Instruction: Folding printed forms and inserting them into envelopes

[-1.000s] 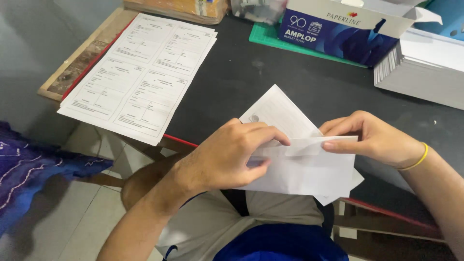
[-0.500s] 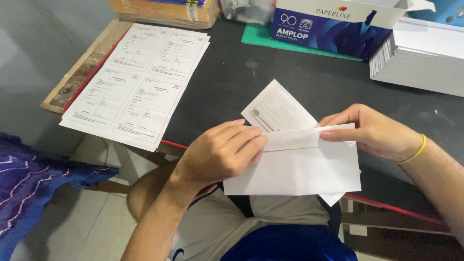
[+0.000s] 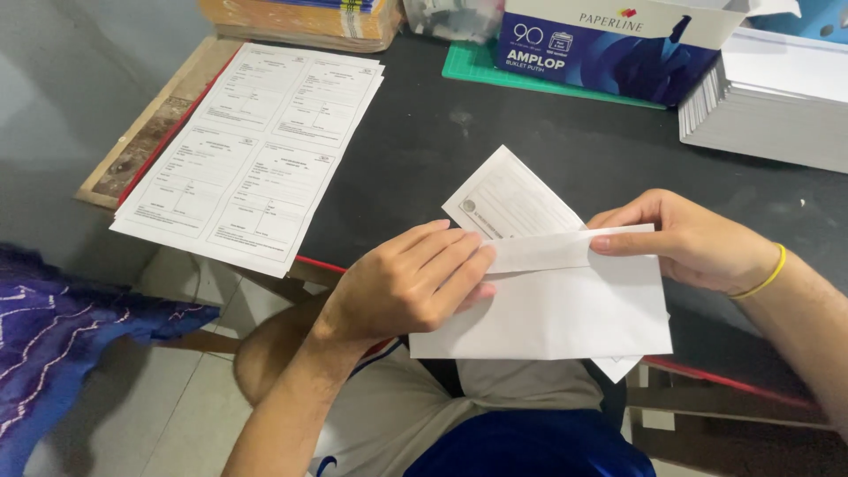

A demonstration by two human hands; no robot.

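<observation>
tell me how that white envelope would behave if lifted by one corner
The white envelope looks thin, so it would probably sag and feel light. Its folded flap, pinched by both hands, would likely spring open.

Both forearms are bare, with no sleeves in view. The right hand (image 3: 698, 243) has a thin yellow band (image 3: 767, 276) around its wrist. The left hand (image 3: 411, 283) wears nothing. Clothing: grey-beige shorts (image 3: 397, 411) and a blue garment (image 3: 530, 446) over the torso.
</observation>
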